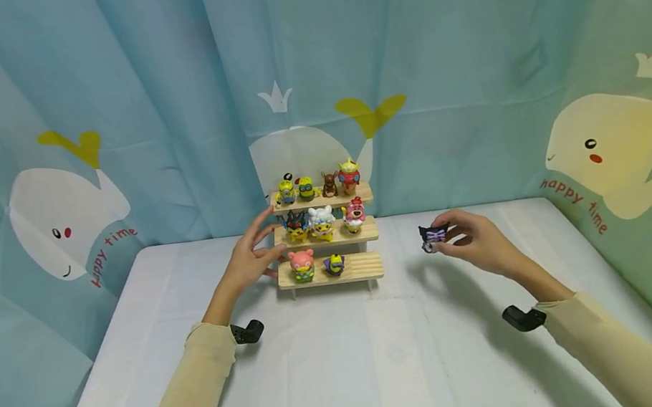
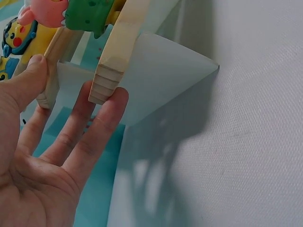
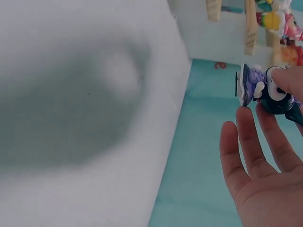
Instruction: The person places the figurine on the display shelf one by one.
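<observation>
My right hand (image 1: 480,243) pinches a small black and purple figurine (image 1: 434,235) between thumb and fingers, above the table to the right of the stand. In the right wrist view the figurine (image 3: 270,90) lies sideways, its flat base toward the left. My left hand (image 1: 249,257) is at the left end of a three-step wooden display stand (image 1: 353,268). In the left wrist view the thumb lies on the end of one step, while extended fingers (image 2: 106,123) touch the end of the lowest step (image 2: 106,78). On that step stand a pink-hooded figurine (image 1: 302,266) and a purple-caped one (image 1: 334,264).
Several figurines, including a red one (image 1: 349,176), line the top step. The middle step bears three, among them a white-hooded one (image 1: 322,224). A white cloth covers the table (image 1: 355,366). A blue whale-print curtain (image 1: 446,66) hangs behind and at both sides.
</observation>
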Motion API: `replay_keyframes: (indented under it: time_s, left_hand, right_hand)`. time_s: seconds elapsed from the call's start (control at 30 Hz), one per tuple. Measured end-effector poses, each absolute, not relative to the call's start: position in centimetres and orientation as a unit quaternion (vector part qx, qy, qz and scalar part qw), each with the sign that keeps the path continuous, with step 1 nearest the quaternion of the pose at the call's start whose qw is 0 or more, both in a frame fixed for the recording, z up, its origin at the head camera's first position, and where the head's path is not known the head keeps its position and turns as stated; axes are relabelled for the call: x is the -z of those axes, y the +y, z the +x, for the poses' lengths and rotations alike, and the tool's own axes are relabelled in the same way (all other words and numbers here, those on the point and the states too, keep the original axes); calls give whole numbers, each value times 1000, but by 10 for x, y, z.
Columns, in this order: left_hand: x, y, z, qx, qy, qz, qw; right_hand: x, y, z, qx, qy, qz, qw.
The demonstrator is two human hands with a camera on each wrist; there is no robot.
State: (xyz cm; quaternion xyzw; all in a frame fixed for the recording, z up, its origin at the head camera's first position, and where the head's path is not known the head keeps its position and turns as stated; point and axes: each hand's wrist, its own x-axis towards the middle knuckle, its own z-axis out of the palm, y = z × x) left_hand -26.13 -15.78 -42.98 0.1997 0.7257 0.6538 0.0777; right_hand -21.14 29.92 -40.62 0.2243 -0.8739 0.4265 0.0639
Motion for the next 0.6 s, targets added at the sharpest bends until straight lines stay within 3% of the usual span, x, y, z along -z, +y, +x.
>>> replay_keyframes:
  time_s: [0.6]
  left_hand:
    - [432,-159,-264,-646,733,197,73]
  right_hand:
    - [405,275,-194,-447,-862,232,56]
